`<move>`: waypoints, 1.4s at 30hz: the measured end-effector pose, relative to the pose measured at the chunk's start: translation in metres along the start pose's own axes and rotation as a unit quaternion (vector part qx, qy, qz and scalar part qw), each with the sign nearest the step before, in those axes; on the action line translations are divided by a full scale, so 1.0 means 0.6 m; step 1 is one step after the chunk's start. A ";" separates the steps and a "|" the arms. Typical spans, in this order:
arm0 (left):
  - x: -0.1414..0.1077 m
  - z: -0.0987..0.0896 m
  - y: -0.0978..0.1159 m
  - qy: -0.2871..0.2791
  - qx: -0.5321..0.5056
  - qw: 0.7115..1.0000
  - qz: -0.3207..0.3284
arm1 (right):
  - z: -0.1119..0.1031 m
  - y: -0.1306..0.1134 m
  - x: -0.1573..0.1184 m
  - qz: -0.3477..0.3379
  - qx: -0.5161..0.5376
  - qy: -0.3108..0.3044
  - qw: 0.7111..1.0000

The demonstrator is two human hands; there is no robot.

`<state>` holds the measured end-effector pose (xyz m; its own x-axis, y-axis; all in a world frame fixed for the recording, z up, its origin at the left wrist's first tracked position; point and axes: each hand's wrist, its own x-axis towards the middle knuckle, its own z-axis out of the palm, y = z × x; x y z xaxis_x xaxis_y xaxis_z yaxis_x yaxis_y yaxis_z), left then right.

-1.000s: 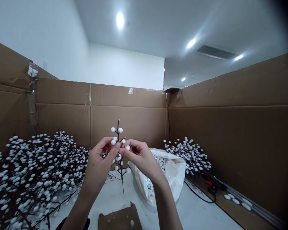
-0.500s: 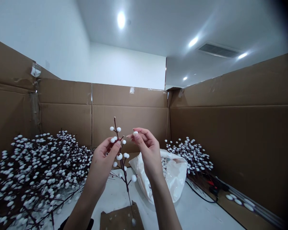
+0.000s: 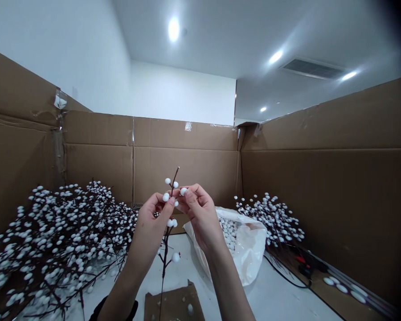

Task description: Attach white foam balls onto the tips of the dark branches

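A dark brown stem with white berries [image 3: 165, 243] stands nearly upright in front of me, pinched near its upper part by my left hand [image 3: 154, 220]. My right hand [image 3: 200, 214] holds a loose white berry [image 3: 183, 191] between thumb and fingers, close to the stem's right side. The fingertips of both hands are almost touching. Behind my right wrist, an open white plastic bag [image 3: 250, 249] contains many white berries [image 3: 229, 232]. Under the stem lies a piece of brown cardboard [image 3: 177, 303] with small bits on it.
A large heap of berry branches [image 3: 76, 227] covers the left side. Another bunch [image 3: 276, 218] lies behind the bag at the right, near a black cable [image 3: 287, 281] and several white oval pieces [image 3: 341, 288]. Cardboard walls [image 3: 187, 165] surround the white table [image 3: 280, 303].
My right hand has moved left with its berry, up to the stem. The stem now leans the other way, its top tilted right. The view has shifted slightly.
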<state>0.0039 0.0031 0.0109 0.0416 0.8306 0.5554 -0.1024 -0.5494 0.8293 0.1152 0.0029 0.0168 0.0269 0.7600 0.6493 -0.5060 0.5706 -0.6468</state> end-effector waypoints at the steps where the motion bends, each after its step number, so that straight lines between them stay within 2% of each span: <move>1: 0.000 0.000 0.000 -0.001 -0.001 1.000 -0.001 | 0.000 0.000 0.000 -0.001 0.000 0.000 1.000; 17: 0.006 0.007 -0.011 0.013 0.011 1.000 0.010 | -0.008 0.016 0.008 -0.027 -0.030 0.010 0.999; 26: 0.009 0.006 -0.014 0.002 0.042 0.998 0.047 | -0.017 0.019 0.013 -0.022 -0.037 0.013 0.999; 42: -0.003 0.014 -0.005 0.017 0.082 0.994 0.066 | -0.027 0.014 0.015 0.000 -0.068 -0.009 0.998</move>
<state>0.0127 0.0024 0.0077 0.0046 0.7508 0.6605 0.0584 -0.6596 0.7494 0.1250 0.0196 0.0106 0.0117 0.7546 0.6560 -0.3835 0.6093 -0.6940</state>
